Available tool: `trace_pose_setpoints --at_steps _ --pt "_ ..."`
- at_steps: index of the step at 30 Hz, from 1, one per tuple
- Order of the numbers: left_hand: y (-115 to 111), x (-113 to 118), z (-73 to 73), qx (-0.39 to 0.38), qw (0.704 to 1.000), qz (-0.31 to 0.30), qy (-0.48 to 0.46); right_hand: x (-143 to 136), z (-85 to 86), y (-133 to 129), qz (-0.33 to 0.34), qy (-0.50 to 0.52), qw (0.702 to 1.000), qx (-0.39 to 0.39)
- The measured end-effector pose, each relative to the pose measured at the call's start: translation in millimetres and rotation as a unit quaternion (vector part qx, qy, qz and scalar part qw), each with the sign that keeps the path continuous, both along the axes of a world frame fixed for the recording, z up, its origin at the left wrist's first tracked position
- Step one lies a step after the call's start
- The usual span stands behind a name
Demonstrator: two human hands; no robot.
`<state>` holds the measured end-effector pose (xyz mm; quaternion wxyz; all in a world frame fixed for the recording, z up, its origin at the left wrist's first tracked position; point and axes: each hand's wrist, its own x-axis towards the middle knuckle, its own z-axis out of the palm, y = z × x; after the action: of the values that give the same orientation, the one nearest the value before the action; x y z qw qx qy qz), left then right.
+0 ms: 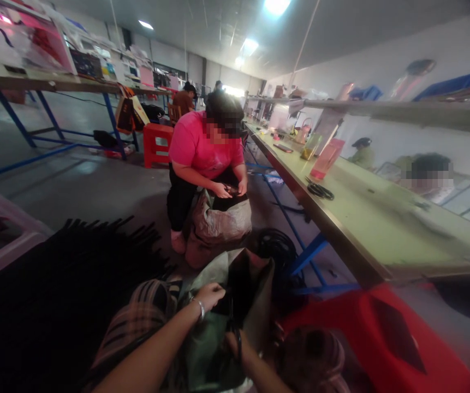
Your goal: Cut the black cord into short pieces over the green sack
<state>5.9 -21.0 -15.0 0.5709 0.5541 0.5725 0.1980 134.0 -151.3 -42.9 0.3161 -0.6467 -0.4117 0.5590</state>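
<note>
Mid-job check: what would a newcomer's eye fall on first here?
First, the co-worker in a bright pink shirt, at centre, bent over a brownish open sack. Then the heap of thin black strips, lower left. At bottom centre, the wearer's right hand holds black scissors at a greenish open sack, left hand nearby.

Over an open grey-green sack [259, 284], the person's right hand [238, 346] grips black-handled scissors [230, 325], while the left hand [210, 296], a bracelet [201, 310] at its wrist, pinches a dark piece too blurred to make out. Just ahead, a seated co-worker in a pink shirt [188, 139] bends over a second sack [230, 224], both hands at its mouth. Black strips [95, 273] lie heaped on the left, and a long worktable [357, 218] bearing another pair of scissors [320, 190] runs along the right.
</note>
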Motion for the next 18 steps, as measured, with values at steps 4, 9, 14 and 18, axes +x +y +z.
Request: trace_pose_setpoints --at_steps 4,9,14,18 --pt "-9.9 -1.2 23.1 -0.017 1.000 -0.010 -0.015 -0.1 15.6 -3.7 0.027 0.009 1.000 0.009" --pt "-16.0 -0.4 43.5 -0.025 0.999 -0.004 -0.023 8.0 23.4 -1.0 0.086 -0.022 0.996 -0.003" --pt "-17.1 1.6 43.7 -0.050 0.998 -0.003 -0.024 8.8 28.2 -2.8 0.103 0.016 0.995 0.001" --pt "-18.2 2.0 41.9 -0.056 0.998 -0.011 -0.028 7.0 33.3 -1.6 0.071 0.022 0.997 -0.011"
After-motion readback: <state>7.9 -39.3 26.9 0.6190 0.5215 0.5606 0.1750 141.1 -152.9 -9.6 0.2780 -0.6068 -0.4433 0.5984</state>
